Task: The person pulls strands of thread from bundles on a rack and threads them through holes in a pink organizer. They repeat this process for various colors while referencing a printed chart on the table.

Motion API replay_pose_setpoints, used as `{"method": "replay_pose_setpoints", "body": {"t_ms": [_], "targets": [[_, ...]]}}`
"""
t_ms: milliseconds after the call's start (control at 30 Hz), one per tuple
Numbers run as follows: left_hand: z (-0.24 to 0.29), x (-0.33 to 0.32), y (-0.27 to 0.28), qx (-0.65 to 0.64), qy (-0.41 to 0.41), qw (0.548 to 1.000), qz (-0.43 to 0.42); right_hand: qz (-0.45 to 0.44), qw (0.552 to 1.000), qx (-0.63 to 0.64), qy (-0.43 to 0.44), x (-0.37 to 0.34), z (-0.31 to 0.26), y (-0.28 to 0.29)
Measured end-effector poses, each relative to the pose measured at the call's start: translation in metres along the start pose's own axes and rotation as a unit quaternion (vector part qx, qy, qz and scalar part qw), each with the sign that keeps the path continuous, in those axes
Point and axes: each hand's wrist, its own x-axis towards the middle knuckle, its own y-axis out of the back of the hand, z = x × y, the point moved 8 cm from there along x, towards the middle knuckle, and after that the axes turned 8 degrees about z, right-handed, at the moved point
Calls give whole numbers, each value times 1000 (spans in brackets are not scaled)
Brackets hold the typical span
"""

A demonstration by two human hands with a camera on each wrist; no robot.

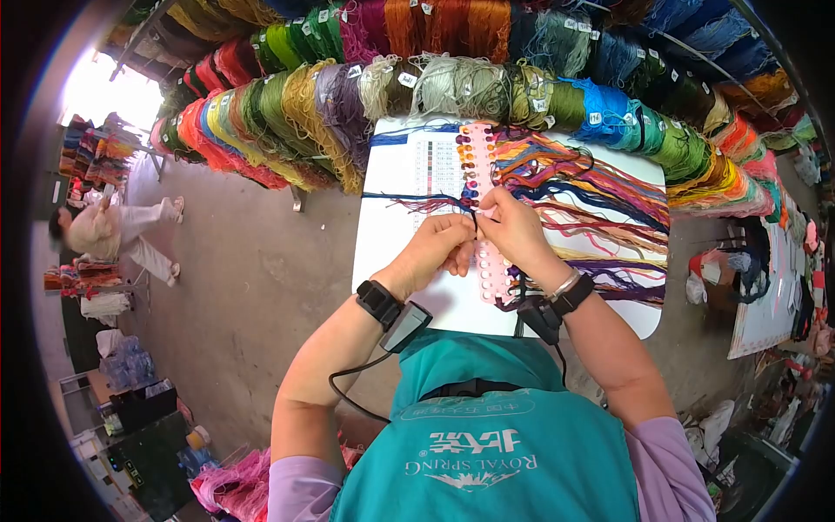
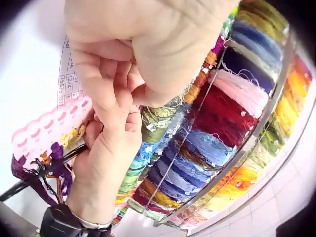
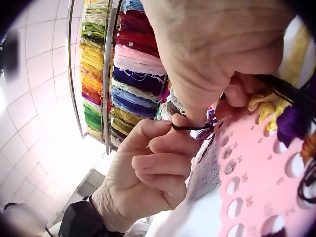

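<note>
A pink thread card [image 1: 493, 261] with rows of numbered holes lies on a white board, coloured floss looped through many of the holes. Both hands meet at its left edge. My left hand [image 1: 437, 246] pinches a black thread [image 3: 195, 128] between thumb and forefinger, the other fingers curled. From there the thread runs taut to the card's edge. My right hand [image 1: 515, 228] lies over the card, fingertips against the left hand's. It grips a bundle of black strands [image 2: 74, 153], which passes into its curled fingers. The right fingertips are partly hidden.
Long bundles of coloured floss [image 1: 600, 217] fan rightward across the white board [image 1: 387, 287]. A printed chart [image 1: 435, 165] lies left of the card. Racks of thread skeins [image 1: 461, 87] stand close behind the board. At far left, a person [image 1: 113, 226] is on the floor area.
</note>
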Motion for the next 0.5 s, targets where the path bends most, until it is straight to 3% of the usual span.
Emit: {"method": "replay_pose_setpoints", "body": {"t_ms": [200,300,400,500], "targets": [[11,15,1,57,-44,996,55,-98,979,147,-106,7,16,-8],[18,18,-12,169,-94,979,58,-86,951,291,-56,9,21,-13],[29,25,-14,407,-224,881,86,-87,940,325,-61,7,22,-14],[31,27,-14,412,-296,858,84,-109,947,289,-85,5,19,-11]]}}
